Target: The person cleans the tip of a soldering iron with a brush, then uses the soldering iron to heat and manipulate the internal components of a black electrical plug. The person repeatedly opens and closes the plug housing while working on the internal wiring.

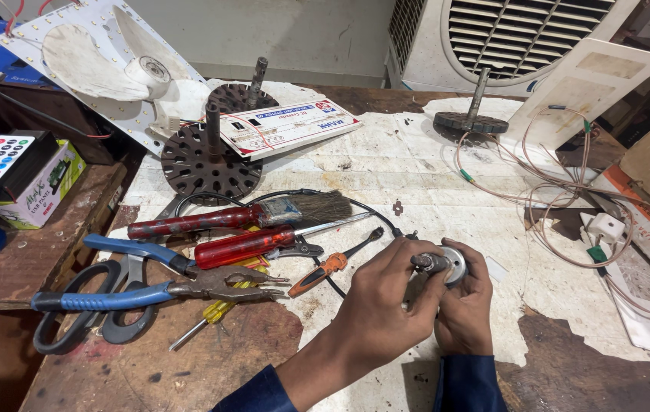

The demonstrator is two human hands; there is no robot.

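A small round silver motor (453,264) with a short shaft sits between both my hands above the worn workbench (416,168). My left hand (382,301) wraps around its left side, with the fingers closed on the shaft end. My right hand (468,305) cups the motor body from the right and below. A black cable (374,214) runs from the motor area back toward the tools.
Left of my hands lie a red-handled paintbrush (241,217), a red screwdriver (252,246), blue-handled pliers (149,288), black scissors (85,317) and a small orange screwdriver (326,268). Two rotor discs (210,162) (470,120) stand further back. Thin copper wires (561,187) loop at right. An air cooler (508,38) is behind.
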